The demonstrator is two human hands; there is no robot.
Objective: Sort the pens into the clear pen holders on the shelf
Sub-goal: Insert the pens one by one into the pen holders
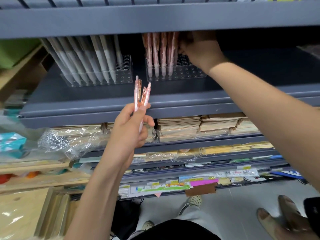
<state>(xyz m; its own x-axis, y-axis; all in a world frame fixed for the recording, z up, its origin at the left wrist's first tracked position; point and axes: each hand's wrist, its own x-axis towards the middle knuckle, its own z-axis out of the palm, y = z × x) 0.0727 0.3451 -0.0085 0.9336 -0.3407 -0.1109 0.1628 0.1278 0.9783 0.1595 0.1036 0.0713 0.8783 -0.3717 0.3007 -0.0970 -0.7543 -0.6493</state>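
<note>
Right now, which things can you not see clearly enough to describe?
Head view only:
1. The right hand: fingertips hidden by the upper shelf and standing pink pens; whether it grips a pen is unclear.
2. The grey pens: tops cut off by that shelf.
3. The held pens in the left hand: overlapping, count uncertain.

On the shelf [86,97] the left holder [127,66] carries leaning pens [97,58], the right holder [190,74] a pen row [159,49] at its left end with the right hand [200,49] just beside it, and the left hand [128,129] holds loose pens [142,94] before the front edge.

No legible text anywhere.
</note>
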